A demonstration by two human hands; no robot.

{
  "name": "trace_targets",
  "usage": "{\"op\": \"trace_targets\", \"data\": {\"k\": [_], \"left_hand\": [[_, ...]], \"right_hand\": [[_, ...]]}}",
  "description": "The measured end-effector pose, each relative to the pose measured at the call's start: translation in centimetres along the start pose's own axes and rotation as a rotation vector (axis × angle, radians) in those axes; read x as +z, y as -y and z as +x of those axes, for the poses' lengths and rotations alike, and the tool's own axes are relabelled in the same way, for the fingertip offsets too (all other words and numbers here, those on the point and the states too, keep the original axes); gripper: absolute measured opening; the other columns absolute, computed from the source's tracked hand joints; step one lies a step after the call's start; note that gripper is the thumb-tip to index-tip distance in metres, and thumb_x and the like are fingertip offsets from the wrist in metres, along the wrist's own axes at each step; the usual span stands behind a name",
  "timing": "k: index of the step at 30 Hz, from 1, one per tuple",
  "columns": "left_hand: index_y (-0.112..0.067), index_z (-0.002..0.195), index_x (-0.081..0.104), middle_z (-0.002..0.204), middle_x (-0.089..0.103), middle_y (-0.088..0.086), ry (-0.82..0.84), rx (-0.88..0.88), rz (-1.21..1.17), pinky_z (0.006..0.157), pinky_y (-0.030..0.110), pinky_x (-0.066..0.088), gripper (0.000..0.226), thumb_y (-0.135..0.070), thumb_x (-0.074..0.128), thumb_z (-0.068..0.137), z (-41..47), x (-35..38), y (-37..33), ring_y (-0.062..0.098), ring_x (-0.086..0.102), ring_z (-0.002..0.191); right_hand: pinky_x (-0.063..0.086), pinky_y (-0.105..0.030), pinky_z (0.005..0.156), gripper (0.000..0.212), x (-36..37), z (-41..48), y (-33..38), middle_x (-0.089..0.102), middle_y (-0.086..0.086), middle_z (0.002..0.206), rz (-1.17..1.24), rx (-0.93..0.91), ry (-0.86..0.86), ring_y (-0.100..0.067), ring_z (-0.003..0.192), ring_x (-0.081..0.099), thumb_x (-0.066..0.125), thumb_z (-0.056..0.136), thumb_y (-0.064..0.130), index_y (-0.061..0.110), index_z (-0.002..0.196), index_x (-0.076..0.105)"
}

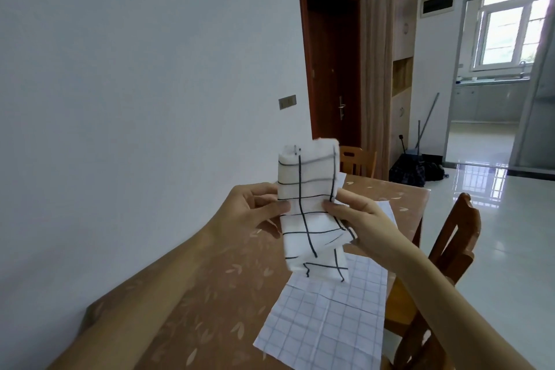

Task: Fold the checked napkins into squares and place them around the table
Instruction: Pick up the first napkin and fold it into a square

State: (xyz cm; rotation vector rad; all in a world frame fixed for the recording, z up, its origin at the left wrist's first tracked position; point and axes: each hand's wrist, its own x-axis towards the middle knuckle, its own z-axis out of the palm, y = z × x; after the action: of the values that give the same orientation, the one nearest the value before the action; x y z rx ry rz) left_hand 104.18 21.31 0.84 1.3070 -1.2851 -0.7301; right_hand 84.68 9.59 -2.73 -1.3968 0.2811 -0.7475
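Bold-checked napkin [309, 189], folded into a long strip, is held upright in the air above the table [210, 294]. Left hand [255, 207] pinches its left edge at mid-height, thumb on the front. Right hand [360, 219] pinches the right edge opposite. The strip's lower end hangs below both hands. Fine-checked napkin [327, 321] lies flat by the table's right edge, underneath.

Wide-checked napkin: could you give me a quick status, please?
Left hand and right hand both pinch the wide-checked napkin, a folded strip, above the table. Fine-checked napkin lies flat below. Nothing blocking.
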Motion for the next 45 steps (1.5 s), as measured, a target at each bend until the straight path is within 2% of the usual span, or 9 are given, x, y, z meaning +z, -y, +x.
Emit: {"op": "trace_targets", "data": {"k": [6, 12, 14, 16, 25, 29, 34, 39, 45], "left_hand": [[-0.004, 0.092, 0.079, 0.092, 0.078, 0.013, -0.042, 0.015, 0.073, 0.073, 0.04, 0.062, 0.04, 0.017, 0.045, 0.094, -0.5, -0.8, 0.0, 0.033, 0.073, 0.083], [0.001, 0.106, 0.074, 0.094, 0.075, 0.011, -0.111, -0.026, 0.09, 0.066, 0.029, 0.058, 0.024, -0.003, 0.05, 0.1, -1.4, -1.1, -0.2, 0.024, 0.072, 0.08], [-0.017, 0.125, 0.066, 0.102, 0.076, 0.004, -0.113, -0.08, 0.115, 0.069, 0.032, 0.059, 0.029, -0.014, 0.064, 0.096, -1.7, -1.0, 0.4, 0.021, 0.074, 0.085], [-0.029, 0.134, 0.055, 0.113, 0.075, 0.003, -0.093, -0.2, 0.092, 0.079, 0.044, 0.062, 0.048, -0.023, 0.073, 0.089, -1.9, -1.0, 1.6, 0.026, 0.075, 0.096], [-0.012, 0.114, 0.069, 0.102, 0.079, 0.004, -0.225, -0.28, 0.074, 0.076, 0.047, 0.064, 0.033, -0.011, 0.079, 0.083, -3.7, -0.3, 5.3, 0.023, 0.077, 0.092], [-0.017, 0.116, 0.07, 0.104, 0.078, 0.002, -0.356, -0.269, 0.099, 0.078, 0.048, 0.063, 0.04, -0.017, 0.085, 0.079, -4.1, -2.0, 7.3, 0.02, 0.076, 0.094], [-0.023, 0.107, 0.071, 0.097, 0.078, -0.001, -0.432, -0.311, 0.082, 0.076, 0.034, 0.063, 0.025, -0.037, 0.075, 0.087, -4.3, -4.3, 9.2, 0.014, 0.076, 0.087], [-0.018, 0.065, 0.055, 0.052, 0.06, -0.011, -0.68, -0.225, 0.157, 0.049, 0.022, 0.045, 0.042, -0.041, 0.054, 0.1, -3.0, -8.3, 11.8, 0.002, 0.058, 0.049], [-0.009, 0.07, 0.056, 0.055, 0.053, -0.002, -0.806, -0.081, 0.249, 0.047, 0.025, 0.038, 0.041, -0.037, 0.057, 0.1, -3.1, -13.9, 16.2, 0.007, 0.047, 0.049]], "right_hand": [[0.053, -0.023, 0.053, 0.044, 0.6, 0.5, -0.2, 0.07, -0.014, 0.088, 0.09, 0.039, 0.022, -0.018, 0.068, 0.065, 0.034, 0.099, -0.002, 0.009, 0.085, 0.074], [0.054, -0.049, 0.081, 0.037, 1.1, 1.2, -1.9, 0.075, -0.01, 0.103, -0.028, 0.015, 0.009, -0.037, 0.092, 0.068, 0.052, 0.098, 0.039, 0.012, 0.094, 0.078], [0.058, -0.042, 0.082, 0.015, 1.7, 1.2, -2.3, 0.076, -0.006, 0.102, -0.11, -0.036, -0.061, -0.029, 0.095, 0.072, 0.068, 0.093, 0.026, 0.016, 0.1, 0.077], [0.06, -0.033, 0.08, 0.017, 2.3, 1.3, -2.7, 0.076, 0.002, 0.104, -0.129, -0.07, -0.112, -0.021, 0.098, 0.072, 0.074, 0.087, 0.012, 0.019, 0.102, 0.076], [0.061, -0.032, 0.081, 0.055, 4.6, 2.5, -6.0, 0.073, 0.008, 0.113, -0.162, 0.031, -0.153, -0.008, 0.1, 0.072, 0.067, 0.094, 0.027, 0.034, 0.142, 0.042], [0.058, -0.018, 0.065, 0.023, 6.8, 3.5, -8.0, 0.073, 0.01, 0.101, -0.278, 0.122, -0.112, -0.001, 0.087, 0.071, 0.055, 0.097, 0.043, 0.032, 0.117, 0.056], [0.057, -0.024, 0.063, 0.025, 10.5, 5.2, -11.5, 0.071, -0.007, 0.092, -0.338, 0.104, -0.086, -0.016, 0.077, 0.07, 0.047, 0.103, 0.036, 0.015, 0.105, 0.061], [0.044, -0.021, 0.049, 0.027, 14.5, 7.6, -14.7, 0.059, 0.006, 0.068, -0.43, 0.014, -0.112, -0.005, 0.057, 0.054, 0.046, 0.104, 0.034, 0.013, 0.09, 0.053], [0.038, -0.02, 0.047, 0.037, 18.8, 11.7, -18.5, 0.057, 0.005, 0.063, -0.482, 0.036, -0.185, -0.004, 0.052, 0.048, 0.046, 0.104, 0.036, 0.009, 0.081, 0.056]]}}
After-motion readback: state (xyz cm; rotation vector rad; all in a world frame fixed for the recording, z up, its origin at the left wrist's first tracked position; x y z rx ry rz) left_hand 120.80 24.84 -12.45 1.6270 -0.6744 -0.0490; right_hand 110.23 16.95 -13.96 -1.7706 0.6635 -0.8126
